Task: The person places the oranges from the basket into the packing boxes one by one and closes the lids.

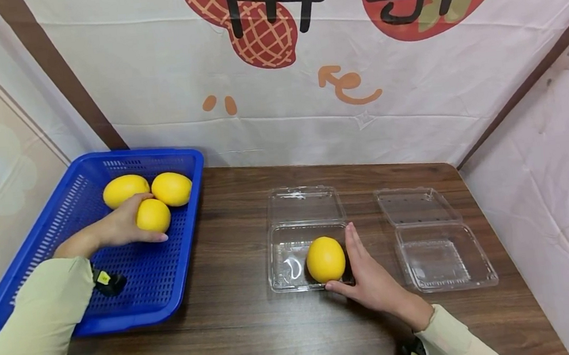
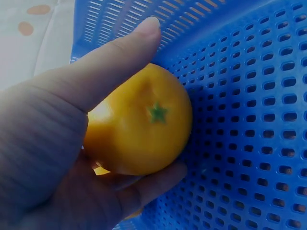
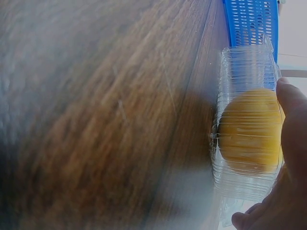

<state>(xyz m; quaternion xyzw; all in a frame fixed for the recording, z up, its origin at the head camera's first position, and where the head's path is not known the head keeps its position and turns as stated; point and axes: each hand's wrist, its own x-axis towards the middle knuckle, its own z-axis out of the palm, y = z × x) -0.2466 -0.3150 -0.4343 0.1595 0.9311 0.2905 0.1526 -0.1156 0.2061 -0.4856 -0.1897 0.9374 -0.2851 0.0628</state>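
Observation:
My left hand grips a lemon inside the blue basket. In the left wrist view, the lemon shows a green star-shaped stem mark, with the thumb over one side and fingers around the other. Two more lemons, one at left and one at right, lie behind it. A lemon sits in the right part of an open clear plastic box. Beside it, my right hand rests at the box's near right corner, fingers extended, thumb by the front rim.
A second clear box lies lidded back on the right of the wooden table. Behind the table hangs a printed cloth. Another cloth borders the right side.

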